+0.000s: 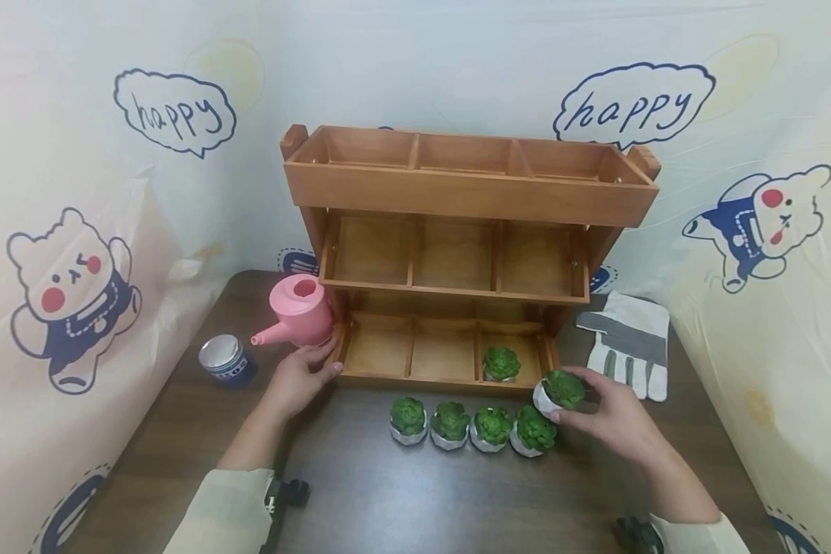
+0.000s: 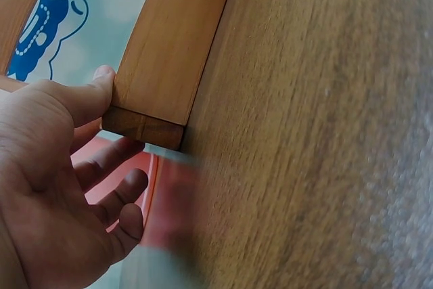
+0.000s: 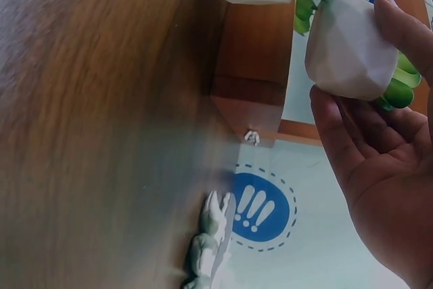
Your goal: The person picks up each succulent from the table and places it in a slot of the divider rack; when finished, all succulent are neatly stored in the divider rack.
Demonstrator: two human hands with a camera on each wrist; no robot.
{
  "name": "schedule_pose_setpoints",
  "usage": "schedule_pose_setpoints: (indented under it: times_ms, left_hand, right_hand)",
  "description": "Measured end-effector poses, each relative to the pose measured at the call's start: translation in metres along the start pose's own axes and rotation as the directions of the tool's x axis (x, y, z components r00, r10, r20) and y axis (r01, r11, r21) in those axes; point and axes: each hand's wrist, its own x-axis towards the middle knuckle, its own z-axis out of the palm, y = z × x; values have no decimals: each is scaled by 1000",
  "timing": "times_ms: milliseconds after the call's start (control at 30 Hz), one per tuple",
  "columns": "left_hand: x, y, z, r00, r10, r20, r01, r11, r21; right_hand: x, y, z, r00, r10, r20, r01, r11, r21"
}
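ok so your right hand [image 1: 612, 414] has a potted succulent [image 1: 563, 389] held between thumb and fingers, grip about as wide as the little white faceted pot; you've got it up off the table [image 1: 415, 500], tilted, just in front of the right end of the wooden rack's [image 1: 471, 194] bottom tier; the right wrist view shows your thumb on one side of the pot and your fingertips on the other, green leaves poking out by your palm.

Your left hand [image 1: 298, 378] is pinching the rack's lower left corner, thumb on one face of the board and a finger on the other, so a pretty narrow grip; the pink watering can [image 1: 303, 315] sits right behind that hand, and a blue tin with a silver lid [image 1: 227, 360] stands farther left.

Four more succulents [image 1: 450, 423] line up in front of the rack, rightmost one right by your held pot; another succulent [image 1: 502, 363] sits in the bottom tier's right compartment; a grey-and-white glove [image 1: 630, 342] lies beyond your right hand.
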Motion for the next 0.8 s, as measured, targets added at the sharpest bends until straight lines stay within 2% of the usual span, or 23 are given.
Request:
schedule_pose_setpoints:
  times_ms: [800]
  left_hand:
    - [2,1,-2,1000,30,9,-30,1000,6]
  right_hand:
    - [24,-27,22,998,-60,28,59,998,31]
